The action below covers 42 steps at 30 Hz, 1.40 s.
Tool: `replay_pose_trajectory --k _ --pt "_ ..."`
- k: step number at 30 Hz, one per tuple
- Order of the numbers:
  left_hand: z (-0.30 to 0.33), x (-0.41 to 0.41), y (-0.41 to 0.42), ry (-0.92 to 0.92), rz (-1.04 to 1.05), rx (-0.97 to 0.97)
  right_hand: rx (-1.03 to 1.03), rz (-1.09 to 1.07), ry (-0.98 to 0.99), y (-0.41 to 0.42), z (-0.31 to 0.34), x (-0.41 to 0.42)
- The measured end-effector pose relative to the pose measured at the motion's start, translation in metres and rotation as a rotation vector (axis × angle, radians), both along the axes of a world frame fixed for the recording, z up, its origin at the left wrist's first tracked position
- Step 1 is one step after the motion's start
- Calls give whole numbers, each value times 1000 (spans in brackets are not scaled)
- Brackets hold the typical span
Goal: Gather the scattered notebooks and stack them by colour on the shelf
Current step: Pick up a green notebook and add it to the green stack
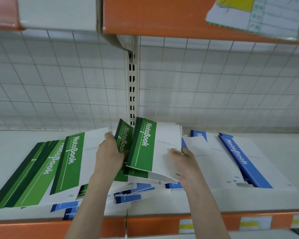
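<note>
The bundle of green notebooks (150, 149) I'm lifting sits between my two hands, its long axis running away from me toward the back grid. My right hand (185, 163) grips its white edge, thumb on top; my left hand (109, 154) curls round the green spines. The fanned green pile (47, 168) lies just left of my left hand (the nearer one for the drop). Blue notebooks (240, 159) spread right of my right hand on the shelf (248, 202).

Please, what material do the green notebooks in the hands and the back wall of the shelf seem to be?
Green notebooks: probably paper with thin card covers, smooth and matte; they bend slightly in the grip. Back wall: likely white-painted metal wire grid on a panel, judging by its thin crossing lines.
</note>
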<state>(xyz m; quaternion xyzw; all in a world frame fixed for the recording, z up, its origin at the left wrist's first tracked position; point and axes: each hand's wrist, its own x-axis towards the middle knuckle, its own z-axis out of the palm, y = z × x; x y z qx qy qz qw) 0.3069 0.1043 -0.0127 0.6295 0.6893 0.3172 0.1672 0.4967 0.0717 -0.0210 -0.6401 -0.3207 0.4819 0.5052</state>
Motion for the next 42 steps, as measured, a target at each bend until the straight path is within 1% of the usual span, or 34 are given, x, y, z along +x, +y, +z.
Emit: replay_pose_trajectory --k 1,2,4,5,9,10,12,13,14,17,18,20,22,23,25,30,31,32,33,35,36,37,38,39,41,42 --pt "0 1 -1 54 -1 15 -2 -7 13 1 -1 1" --pt "0 2 -2 174 11 38 -5 -16 35 1 -2 1" --pt "-2 5 -4 468 -5 96 -8 -35 78 1 -2 2" --pt "-3 8 -6 520 -40 88 -9 -42 88 1 -2 3" --pt "-10 23 -9 458 -131 -55 -1 -55 111 0 -2 6" --pt "-11 26 -8 410 -134 -61 -5 -54 117 -1 -2 6" --pt "-11 29 -9 205 -132 -48 -8 -49 133 -2 -2 8" --pt "-11 30 -10 139 -129 -51 -3 -47 135 -3 -2 9" --pt "-10 31 -11 137 -117 -57 5 -46 131 -3 -1 10" --pt "-9 38 -13 398 -41 -86 26 -63 103 -4 0 14" --pt "-8 39 -13 436 -22 -91 32 -74 96 -5 -1 15" --pt "-11 42 -12 382 -57 -89 40 -89 100 -5 -1 16" --pt "-9 41 -13 246 -88 -87 40 -90 113 -5 -2 17" --pt "-8 40 -13 209 -88 -88 41 -86 118 -6 -2 17" --pt "-5 38 -13 203 -81 -86 39 -83 126 -6 -2 17" --pt "-4 32 -6 270 -134 -138 20 -75 115 -7 -3 20" --pt "-3 29 -3 224 -144 -128 20 -71 108 -7 -3 20" --pt "-3 26 1 93 -160 -118 22 -64 99 -7 -3 20" --pt "-3 23 4 -123 -185 -127 22 -55 89 -7 -4 19" --pt "2 15 6 -657 -240 -191 30 -35 67 -6 -3 16" --pt "4 12 3 -855 -259 -225 45 -29 59 -5 -3 13" --pt "6 10 1 -978 -258 -258 69 -23 52 -4 -4 11" --pt "6 8 -1 -1013 -254 -289 94 -10 28 -3 -6 9" --pt "5 6 -3 -978 -285 -308 117 13 -14 -3 -7 6" --pt "7 7 -9 -918 -462 -219 148 84 -78 -3 -8 3" --pt "8 8 -12 -892 -540 -163 169 123 -71 -4 -8 2"
